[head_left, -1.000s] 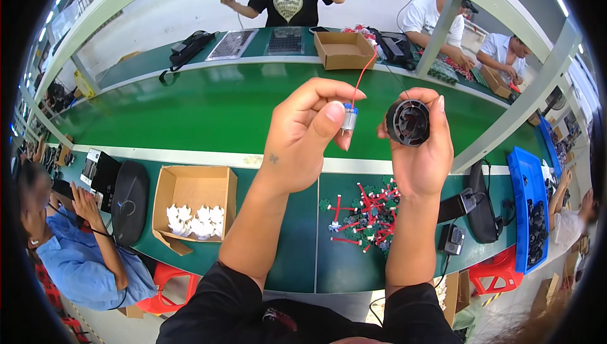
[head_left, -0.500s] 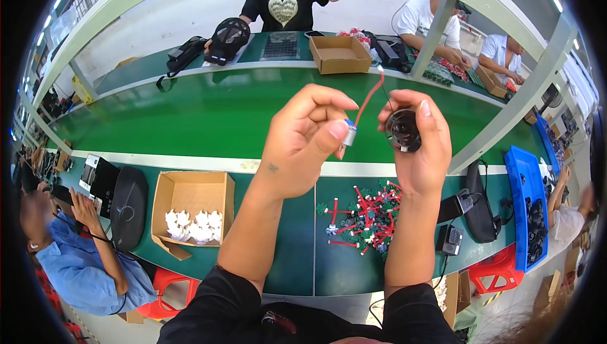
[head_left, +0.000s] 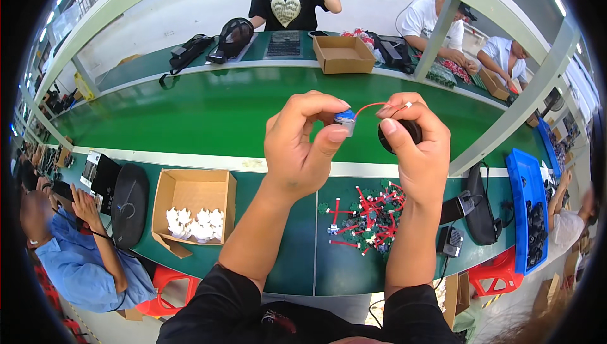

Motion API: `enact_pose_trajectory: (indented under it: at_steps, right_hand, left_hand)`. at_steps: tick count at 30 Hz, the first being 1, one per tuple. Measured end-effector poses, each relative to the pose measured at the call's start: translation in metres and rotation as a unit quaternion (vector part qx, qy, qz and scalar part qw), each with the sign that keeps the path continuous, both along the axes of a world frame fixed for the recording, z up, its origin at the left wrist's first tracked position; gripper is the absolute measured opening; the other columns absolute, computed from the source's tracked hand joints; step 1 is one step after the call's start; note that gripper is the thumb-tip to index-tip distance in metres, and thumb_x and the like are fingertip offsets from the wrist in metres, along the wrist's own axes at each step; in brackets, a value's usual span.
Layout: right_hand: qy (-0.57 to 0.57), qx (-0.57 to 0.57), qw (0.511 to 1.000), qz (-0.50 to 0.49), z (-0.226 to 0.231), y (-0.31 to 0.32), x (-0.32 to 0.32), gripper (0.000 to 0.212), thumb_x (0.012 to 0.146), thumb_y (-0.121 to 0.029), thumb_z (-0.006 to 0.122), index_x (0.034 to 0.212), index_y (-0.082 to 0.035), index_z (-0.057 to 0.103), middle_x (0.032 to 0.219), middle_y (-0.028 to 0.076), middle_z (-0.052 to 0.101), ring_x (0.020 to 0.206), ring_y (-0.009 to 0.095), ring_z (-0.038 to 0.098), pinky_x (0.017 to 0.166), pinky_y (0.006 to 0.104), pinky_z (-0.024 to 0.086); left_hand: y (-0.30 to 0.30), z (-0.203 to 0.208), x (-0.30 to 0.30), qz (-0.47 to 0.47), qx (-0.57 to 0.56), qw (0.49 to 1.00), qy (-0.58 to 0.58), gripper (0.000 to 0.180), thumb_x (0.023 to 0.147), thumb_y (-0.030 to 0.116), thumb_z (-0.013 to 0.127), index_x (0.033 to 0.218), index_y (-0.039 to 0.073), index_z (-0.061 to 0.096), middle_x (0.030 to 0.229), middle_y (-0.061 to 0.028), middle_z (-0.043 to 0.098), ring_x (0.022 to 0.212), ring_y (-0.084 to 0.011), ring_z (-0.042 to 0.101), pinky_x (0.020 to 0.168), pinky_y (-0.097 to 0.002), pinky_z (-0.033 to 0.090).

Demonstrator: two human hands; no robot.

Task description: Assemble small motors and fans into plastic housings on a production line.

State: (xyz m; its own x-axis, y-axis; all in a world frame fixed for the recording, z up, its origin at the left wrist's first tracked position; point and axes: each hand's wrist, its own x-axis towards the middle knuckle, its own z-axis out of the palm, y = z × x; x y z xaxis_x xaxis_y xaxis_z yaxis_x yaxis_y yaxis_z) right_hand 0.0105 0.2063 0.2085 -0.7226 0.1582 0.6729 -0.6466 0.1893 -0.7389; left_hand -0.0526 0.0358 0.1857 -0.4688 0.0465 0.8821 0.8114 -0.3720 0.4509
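Between the thumb and forefinger of my left hand [head_left: 302, 138] is a small silver motor [head_left: 344, 122] with a blue end. A thin red wire [head_left: 373, 104] arcs from it to the fingers of my right hand [head_left: 417, 145], where a small white connector [head_left: 408, 105] shows. That same hand grips a round black part [head_left: 414, 130], its lower side covered by thumb and palm. Both hands are raised over the green bench, a short gap apart. Below them lies a pile of red-wired green circuit boards [head_left: 373, 217].
At left, an open cardboard box [head_left: 193, 183] holds white parts beside a black case [head_left: 130, 205]. A blue tray [head_left: 528, 217] of black parts stands at right, near a black adapter [head_left: 449, 241]. Co-workers sit at both sides and across the bench. A slanted post [head_left: 518, 97] rises at right.
My left hand has turned the motor so its blue end shows more. My right fingers have closed over the black part and now take the wire's connector end, which stood free above before.
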Motion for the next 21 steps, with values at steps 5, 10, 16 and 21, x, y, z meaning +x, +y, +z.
enact_pose_trajectory:
  at_steps: [5, 10, 16, 21]
  right_hand:
    - [0.023, 0.038, 0.999, -0.029, -0.002, -0.006, -0.001, 0.008, 0.087, 0.003, 0.073, 0.094, 0.004, 0.071, 0.104, 0.01, 0.061, 0.095, 0.016, 0.059, 0.083, 0.0289, 0.048]
    - [0.026, 0.031, 0.999, -0.023, 0.001, -0.012, -0.002, 0.007, 0.087, 0.004, 0.071, 0.094, 0.005, 0.07, 0.104, 0.01, 0.061, 0.094, 0.016, 0.059, 0.082, 0.029, 0.048]
    - [0.075, -0.064, 0.994, -0.039, 0.005, -0.009, 0.008, 0.004, 0.09, 0.002, 0.069, 0.09, 0.005, 0.067, 0.101, 0.011, 0.061, 0.09, 0.016, 0.06, 0.077, 0.0292, 0.05]
    - [0.06, 0.127, 0.977, -0.162, 0.025, -0.007, 0.029, 0.003, 0.086, 0.002, 0.071, 0.089, 0.002, 0.07, 0.099, 0.01, 0.062, 0.084, 0.017, 0.061, 0.072, 0.029, 0.049]
  left_hand:
    - [-0.006, 0.006, -0.001, 0.092, 0.005, 0.994, 0.061, 0.049, 0.105, 0.045, 0.058, 0.103, -0.004, 0.065, 0.084, -0.0097, 0.066, 0.072, -0.0125, 0.057, 0.061, -0.0242, 0.043]
    - [-0.008, 0.008, -0.007, 0.11, 0.008, 0.989, 0.097, 0.047, 0.106, 0.042, 0.057, 0.102, -0.004, 0.067, 0.084, -0.0102, 0.069, 0.069, -0.0121, 0.056, 0.059, -0.0253, 0.041]
    - [-0.008, 0.01, 0.002, -0.013, -0.159, 0.983, -0.09, 0.018, 0.096, 0.014, 0.069, 0.106, 0.0, 0.07, 0.09, -0.0112, 0.073, 0.077, -0.0195, 0.07, 0.07, -0.0307, 0.054]
    - [-0.01, 0.01, 0.004, -0.095, -0.291, 0.949, -0.078, 0.023, 0.093, 0.009, 0.072, 0.112, -0.002, 0.068, 0.086, -0.011, 0.074, 0.077, -0.0182, 0.07, 0.071, -0.0311, 0.056]
